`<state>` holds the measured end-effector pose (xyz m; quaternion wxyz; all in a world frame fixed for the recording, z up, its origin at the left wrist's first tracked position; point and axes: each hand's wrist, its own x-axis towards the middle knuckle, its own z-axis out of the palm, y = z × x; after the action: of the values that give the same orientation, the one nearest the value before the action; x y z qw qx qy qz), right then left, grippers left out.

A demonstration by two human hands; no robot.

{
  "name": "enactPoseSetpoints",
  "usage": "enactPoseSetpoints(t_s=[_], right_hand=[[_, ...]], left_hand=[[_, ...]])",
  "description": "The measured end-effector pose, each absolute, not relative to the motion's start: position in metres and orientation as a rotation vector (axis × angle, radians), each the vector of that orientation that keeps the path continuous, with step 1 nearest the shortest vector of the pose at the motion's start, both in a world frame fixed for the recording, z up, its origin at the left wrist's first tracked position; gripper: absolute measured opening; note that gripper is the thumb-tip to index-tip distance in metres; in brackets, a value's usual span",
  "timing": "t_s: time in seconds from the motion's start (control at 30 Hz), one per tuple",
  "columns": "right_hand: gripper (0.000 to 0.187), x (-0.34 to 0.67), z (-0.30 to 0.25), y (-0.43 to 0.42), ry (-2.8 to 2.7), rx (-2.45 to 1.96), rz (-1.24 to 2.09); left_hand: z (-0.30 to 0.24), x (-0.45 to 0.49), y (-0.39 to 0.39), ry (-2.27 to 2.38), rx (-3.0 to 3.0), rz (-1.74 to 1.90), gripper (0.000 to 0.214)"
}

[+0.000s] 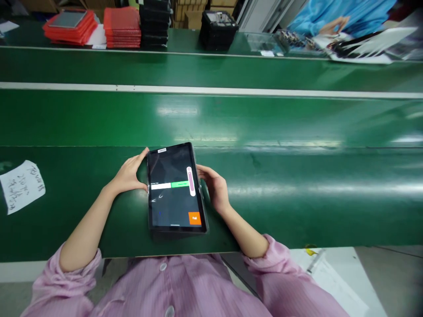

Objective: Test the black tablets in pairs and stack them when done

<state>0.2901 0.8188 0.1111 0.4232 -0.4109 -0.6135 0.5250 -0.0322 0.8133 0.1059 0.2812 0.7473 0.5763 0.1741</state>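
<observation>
A dark tablet is held tilted above the near edge of the green workbench. Its screen shows a white and green bar, a vertical pink slider at the right and an orange "Fail" button at the lower right. My left hand grips the tablet's left edge, thumb and fingers pinched on the frame. My right hand wraps round the right edge from behind, fingers curled at the side.
A handwritten paper note lies at the left of the bench. A green conveyor belt runs across behind. Beyond it are red stacks, a black box and another person in blue. White papers lie lower right.
</observation>
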Motion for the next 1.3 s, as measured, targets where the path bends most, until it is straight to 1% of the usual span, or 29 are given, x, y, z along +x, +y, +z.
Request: enactPoseSetpoints(t_s=[0.07,0.13,0.23,0.3,0.37,0.43,0.53,0.63,0.73,0.9,0.97,1.03,1.17,1.3], right_hand=[[0.090,0.285,0.113,0.816,-1.437,-1.016,1.556],[0.091,0.279,0.113,0.813,-1.360,-1.041,1.773],[0.084,0.274,0.108,0.812,-1.162,-1.082,2.036],[0.075,0.273,0.104,0.813,-0.935,-1.140,2.115],[0.066,0.275,0.102,0.813,-0.717,-1.213,2.088],[0.062,0.278,0.105,0.813,-0.609,-1.241,2.007],[0.059,0.288,0.118,0.816,-0.650,-1.192,1.874],[0.053,0.304,0.133,0.821,-0.742,-1.154,1.808],[0.049,0.317,0.138,0.828,-0.758,-1.186,1.806],[0.035,0.317,0.125,0.835,-0.632,-1.289,1.945],[0.031,0.311,0.121,0.833,-0.583,-1.285,1.992],[0.031,0.306,0.118,0.830,-0.578,-1.269,2.017],[0.037,0.298,0.115,0.821,-0.653,-1.236,2.021],[0.034,0.295,0.110,0.816,-0.708,-1.209,1.951]], left_hand=[[0.105,-0.033,0.813,1.537,2.013,0.471,0.142],[0.105,-0.033,0.813,1.521,2.025,0.477,0.142],[0.105,-0.034,0.813,1.496,2.028,0.489,0.140],[0.105,-0.034,0.813,1.489,2.021,0.509,0.136],[0.105,-0.034,0.813,1.472,2.018,0.563,0.126],[0.103,-0.035,0.813,1.438,2.018,0.650,0.118],[0.100,-0.036,0.814,1.400,2.032,0.706,0.118],[0.096,-0.035,0.815,1.420,2.083,0.648,0.120],[0.095,-0.032,0.816,1.477,2.113,0.621,0.111],[0.098,-0.029,0.816,1.483,2.153,0.599,0.083],[0.099,-0.029,0.816,1.497,2.148,0.585,0.081],[0.099,-0.029,0.816,1.502,2.140,0.581,0.081],[0.098,-0.029,0.815,1.482,2.148,0.593,0.078],[0.097,-0.029,0.816,1.496,2.146,0.587,0.078]])
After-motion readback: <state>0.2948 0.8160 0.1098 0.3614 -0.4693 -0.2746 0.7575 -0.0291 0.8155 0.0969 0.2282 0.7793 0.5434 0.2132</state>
